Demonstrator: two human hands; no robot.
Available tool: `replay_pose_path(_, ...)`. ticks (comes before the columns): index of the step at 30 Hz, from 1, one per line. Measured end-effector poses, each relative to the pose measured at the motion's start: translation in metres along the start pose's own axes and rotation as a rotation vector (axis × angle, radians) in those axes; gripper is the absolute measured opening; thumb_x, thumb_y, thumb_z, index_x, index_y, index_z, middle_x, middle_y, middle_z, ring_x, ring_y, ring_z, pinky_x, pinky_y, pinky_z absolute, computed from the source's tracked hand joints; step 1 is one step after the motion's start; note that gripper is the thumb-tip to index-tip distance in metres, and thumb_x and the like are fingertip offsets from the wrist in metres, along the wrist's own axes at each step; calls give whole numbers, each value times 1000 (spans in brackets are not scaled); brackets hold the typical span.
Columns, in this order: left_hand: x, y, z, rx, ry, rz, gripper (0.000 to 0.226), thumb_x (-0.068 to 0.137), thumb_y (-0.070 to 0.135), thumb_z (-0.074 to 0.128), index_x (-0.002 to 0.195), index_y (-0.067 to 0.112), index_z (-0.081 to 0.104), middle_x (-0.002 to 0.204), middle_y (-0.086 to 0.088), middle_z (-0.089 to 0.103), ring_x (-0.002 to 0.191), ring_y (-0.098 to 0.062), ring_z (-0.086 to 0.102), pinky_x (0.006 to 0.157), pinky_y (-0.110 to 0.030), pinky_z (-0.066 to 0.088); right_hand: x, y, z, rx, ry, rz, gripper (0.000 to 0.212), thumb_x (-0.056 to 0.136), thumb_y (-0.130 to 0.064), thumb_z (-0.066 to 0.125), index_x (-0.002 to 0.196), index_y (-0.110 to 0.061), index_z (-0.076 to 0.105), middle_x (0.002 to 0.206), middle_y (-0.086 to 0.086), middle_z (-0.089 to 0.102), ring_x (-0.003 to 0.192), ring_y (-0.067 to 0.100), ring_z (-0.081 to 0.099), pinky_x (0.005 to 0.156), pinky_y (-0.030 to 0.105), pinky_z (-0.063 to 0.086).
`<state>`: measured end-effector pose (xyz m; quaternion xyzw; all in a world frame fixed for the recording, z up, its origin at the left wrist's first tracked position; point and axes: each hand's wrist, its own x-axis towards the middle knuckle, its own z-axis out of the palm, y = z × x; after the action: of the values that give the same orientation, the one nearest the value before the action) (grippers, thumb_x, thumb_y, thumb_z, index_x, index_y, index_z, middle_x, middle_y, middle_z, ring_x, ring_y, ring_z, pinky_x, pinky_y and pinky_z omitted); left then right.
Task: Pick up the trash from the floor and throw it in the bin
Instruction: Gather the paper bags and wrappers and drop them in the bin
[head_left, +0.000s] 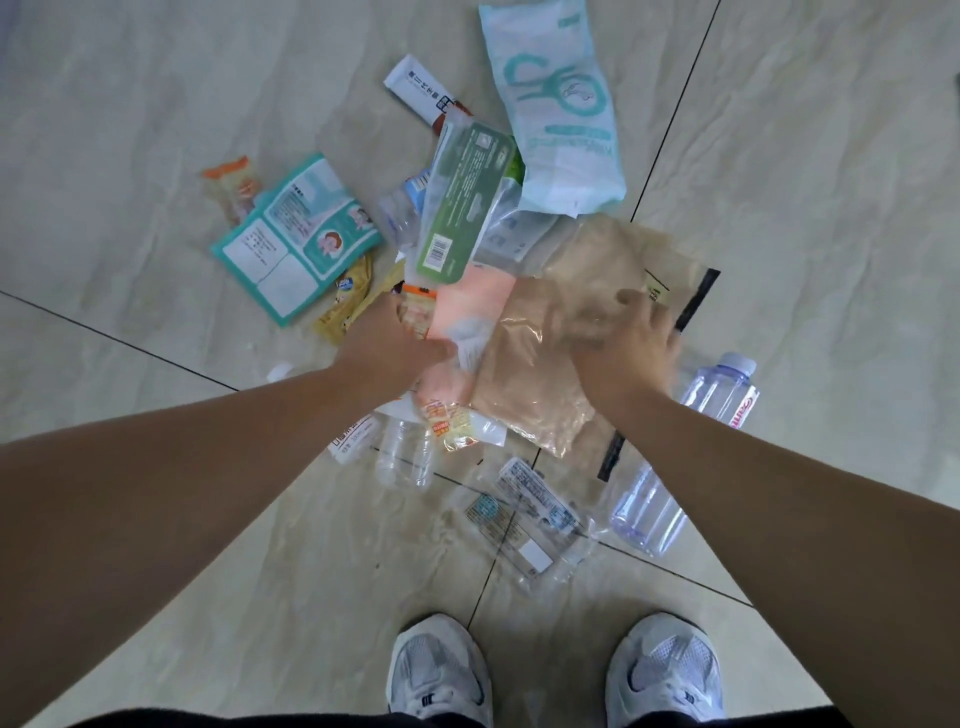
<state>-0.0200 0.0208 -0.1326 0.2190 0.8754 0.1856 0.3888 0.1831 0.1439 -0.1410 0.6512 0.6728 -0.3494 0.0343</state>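
Barely started: trash still litters the floor (156, 104), no bin in view. Left hand (387, 345) has its grip closed on an orange wrapper (470, 306); right hand (626, 345) presses the brown bag (540, 364), grip unclear. Bottles (719, 389), packets remain.

Glossy beige floor tiles (156, 104), perhaps marble, dark-jointed.

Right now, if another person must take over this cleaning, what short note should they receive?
Left hand: closed on wrappers in the middle of the pile.
Right hand: spread on the tan plastic bag; grasp unclear.
On the floor: teal booklet-like pack, green package, light blue pouch, clear bottles.
Done: nothing visibly binned; no bin in view.
Left: lift everything and find the bin.
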Motion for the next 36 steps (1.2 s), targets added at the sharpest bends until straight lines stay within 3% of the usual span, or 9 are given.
replay_pose_path(7, 2, 2, -9, -38, 44, -16, 32, 73, 37, 79, 90, 19, 59, 77, 3, 63, 64, -14, 60, 40, -22, 41, 43, 8, -1, 123, 253, 560, 85, 69, -29, 77, 140, -16, 32, 138, 11, 42, 128, 33, 43, 107, 36, 34)
replay_pose_path(11, 4, -4, -14, -133, 8, -33, 27, 74, 34, 78, 92, 20, 63, 81, 2, 67, 67, -16, 65, 42, -23, 48, 42, 17, 8, 160, 93, 533, 90, 67, -37, 86, 135, -4, 36, 132, 15, 53, 116, 33, 55, 94, 42, 47)
replay_pose_path(13, 5, -6, -18, -148, -28, -41, 22, 74, 33, 78, 90, 24, 64, 79, 6, 70, 66, -13, 67, 44, -20, 50, 42, 20, 9, 221, 19, 451, 65, 73, -26, 82, 126, -1, 54, 112, 13, 67, 96, 32, 66, 76, 36, 54)
replay_pose_path(16, 11, -8, -36, -251, -136, -79, 25, 74, 25, 83, 94, 24, 67, 88, 2, 76, 75, -15, 74, 62, -29, 60, 36, 21, 6, 372, -16, 342, 9, 78, -16, 75, 77, -15, 66, 69, 0, 65, 62, 20, 60, 50, 23, 42)
replay_pose_path(21, 17, -16, -86, -251, -265, -67, 39, 72, 21, 85, 107, 18, 70, 103, -8, 77, 98, -36, 72, 87, -60, 54, 30, 14, -18, 497, -79, 310, 23, 86, -20, 73, 72, -25, 56, 68, -7, 60, 57, 11, 55, 44, 21, 36)
replay_pose_path(24, 16, -18, -106, -206, -400, -29, 43, 70, 24, 85, 109, 14, 70, 107, -15, 74, 100, -47, 67, 84, -57, 53, 31, 13, -25, 484, -86, 353, 10, 83, -12, 73, 84, -16, 64, 76, 1, 62, 61, 17, 58, 50, 22, 42)
replay_pose_path(27, 16, -17, -125, -208, -589, -4, 32, 70, 10, 83, 100, 9, 74, 107, -19, 74, 96, -38, 70, 81, -43, 59, 33, 13, -13, 339, -56, 431, 56, 69, -19, 80, 119, -4, 60, 109, 13, 66, 96, 32, 66, 77, 35, 55)
replay_pose_path(30, 17, -8, -149, -396, -666, 18, 26, 76, -3, 66, 95, 10, 77, 98, -15, 76, 82, -23, 74, 64, -31, 61, 29, 10, 4, 17, -17, 468, 90, 67, -39, 84, 135, 0, 39, 137, 19, 52, 128, 35, 50, 108, 40, 40)
replay_pose_path(36, 27, 37, -157, -609, -460, 177, 4, 77, 3, 66, 80, 3, 69, 69, -11, 72, 56, -19, 70, 54, -24, 57, 23, 11, 25, -32, 5, 338, 70, 85, -32, 70, 134, 4, 35, 141, 24, 50, 132, 41, 46, 106, 43, 39)
